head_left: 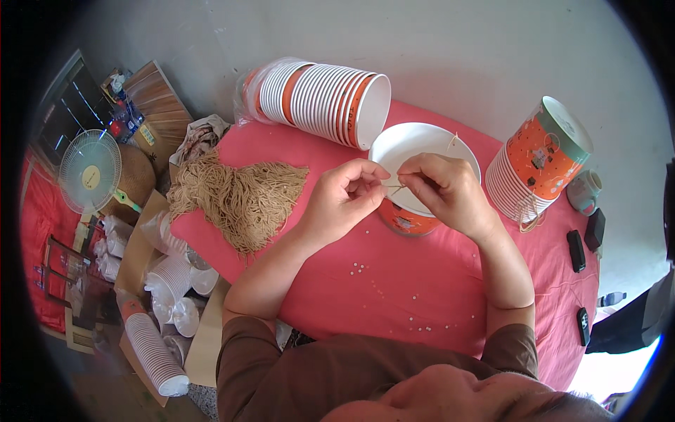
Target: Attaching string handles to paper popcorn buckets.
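Observation:
Both my hands meet over the near rim of a white-lined orange paper bucket (pixel 406 220) in the middle of the table. A short piece of thin tan cord (pixel 395 188) runs between my fingertips. My left hand (pixel 349 193) pinches one part of it, the other fingers curled. Thumb and forefinger of my right hand (pixel 448 188) are closed on the cord too, with the back of the hand turned up. Another bit of cord shows at the bucket's far right rim. A bundle of tan cords (pixel 242 200) lies to the left of my left hand.
A long stack of paper buckets (pixel 316 98) lies on its side at the back. Upturned nested buckets (pixel 538 165) stand at the right, beside a mug (pixel 584 191) and black remotes (pixel 576 251). Small white discs (pixel 358 268) dot the pink tablecloth (pixel 337 302). Left of the table, a cardboard box (pixel 206 337) holds stacked cups.

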Tool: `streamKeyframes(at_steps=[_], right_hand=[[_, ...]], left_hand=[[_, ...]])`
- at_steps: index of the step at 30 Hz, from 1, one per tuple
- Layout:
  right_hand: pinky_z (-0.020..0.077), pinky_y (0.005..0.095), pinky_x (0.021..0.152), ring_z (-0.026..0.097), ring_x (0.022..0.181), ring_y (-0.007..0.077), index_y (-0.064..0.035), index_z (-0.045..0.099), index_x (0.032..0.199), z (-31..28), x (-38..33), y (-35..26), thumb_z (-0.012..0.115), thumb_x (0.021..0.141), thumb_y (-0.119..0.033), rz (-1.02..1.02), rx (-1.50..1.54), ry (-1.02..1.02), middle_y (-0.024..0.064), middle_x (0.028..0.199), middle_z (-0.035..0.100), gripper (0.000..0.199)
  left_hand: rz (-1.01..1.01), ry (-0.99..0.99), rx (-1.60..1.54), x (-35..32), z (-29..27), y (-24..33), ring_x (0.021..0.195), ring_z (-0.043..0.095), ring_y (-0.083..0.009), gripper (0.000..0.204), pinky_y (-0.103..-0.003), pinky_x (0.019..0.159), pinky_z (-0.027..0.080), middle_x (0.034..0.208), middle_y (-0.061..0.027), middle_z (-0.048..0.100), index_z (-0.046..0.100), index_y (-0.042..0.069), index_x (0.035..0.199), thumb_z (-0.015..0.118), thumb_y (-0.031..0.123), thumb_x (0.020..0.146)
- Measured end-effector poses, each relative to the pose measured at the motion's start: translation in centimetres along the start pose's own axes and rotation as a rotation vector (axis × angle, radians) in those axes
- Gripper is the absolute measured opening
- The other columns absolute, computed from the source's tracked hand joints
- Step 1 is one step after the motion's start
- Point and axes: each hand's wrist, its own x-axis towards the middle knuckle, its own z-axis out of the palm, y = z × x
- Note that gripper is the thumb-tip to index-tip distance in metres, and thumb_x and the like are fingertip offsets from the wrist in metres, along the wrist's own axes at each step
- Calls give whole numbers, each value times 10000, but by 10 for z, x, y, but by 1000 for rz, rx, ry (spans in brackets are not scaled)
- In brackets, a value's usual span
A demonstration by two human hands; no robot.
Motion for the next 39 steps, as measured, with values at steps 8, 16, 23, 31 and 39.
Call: streamKeyframes(at_steps=[8,16,23,31,39], right_hand=[[503,327,607,650,680,219,1,659,917,-8,2,3,683,857,7,-42,-61,23,95,780,653,65],[531,365,578,673,688,270,-47,703,909,-5,4,0,738,784,-51,-157,-55,6,87,878,672,130],[498,336,570,652,689,227,-29,703,878,2,3,-5,734,799,-28,-183,-48,30,76,832,650,85],[504,325,572,660,681,227,-26,695,869,3,3,-2,729,806,-14,-144,-61,23,80,817,659,72],[485,279,639,613,720,130,-8,673,882,2,0,-1,712,854,-13,69,241,-68,52,833,662,49]], left_hand=[[-39,-51,64,1,-5,-3,693,552,-16,107,-171,597,439,854,-10,648,625,-17,1023,634,-3,918],[-205,-65,-430,4,-4,-3,564,399,-28,112,-182,490,313,811,-66,624,598,-4,1025,589,96,975],[-240,-131,-443,0,-3,-1,581,400,2,120,-182,494,292,843,-51,643,607,-6,1059,589,83,982],[-282,-185,-563,1,-7,-2,636,491,-18,137,-173,552,393,916,-71,681,621,-12,1062,617,93,974],[-118,-63,-321,-3,5,-6,796,611,-45,128,-192,677,494,906,-18,655,619,-18,1028,667,52,933]])
